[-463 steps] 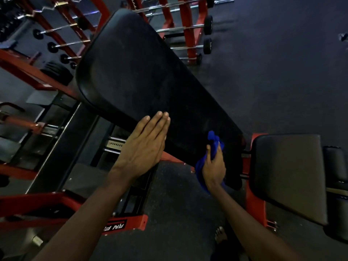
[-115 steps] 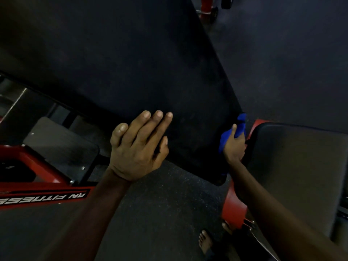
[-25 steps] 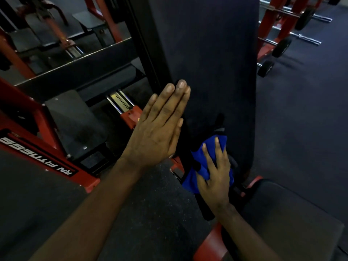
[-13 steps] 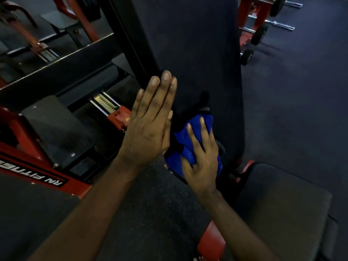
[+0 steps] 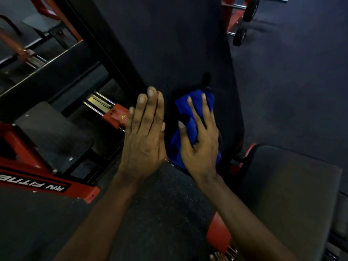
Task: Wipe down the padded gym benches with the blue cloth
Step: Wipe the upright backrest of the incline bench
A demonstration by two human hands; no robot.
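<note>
The black padded back pad (image 5: 169, 44) of an inclined bench rises in front of me. Its grey seat pad (image 5: 293, 194) lies at the lower right. A blue cloth (image 5: 188, 102) lies bunched on the lower part of the back pad. My right hand (image 5: 199, 140) presses it against the pad with fingers spread and straight. My left hand (image 5: 145, 134) is held flat, fingers straight and together, against the pad's left edge beside the cloth.
The bench's red frame (image 5: 220, 234) runs under the seat. A red-and-black machine (image 5: 47, 147) with a footplate stands on the left. Barbells on a red rack (image 5: 243, 23) sit at the top right. Dark rubber floor (image 5: 293, 81) lies to the right. A bare foot (image 5: 218, 257) shows at the bottom.
My right hand has slid the blue cloth a little to the right on the lower back pad over the last second. My left hand stays flat at the pad's left edge.
</note>
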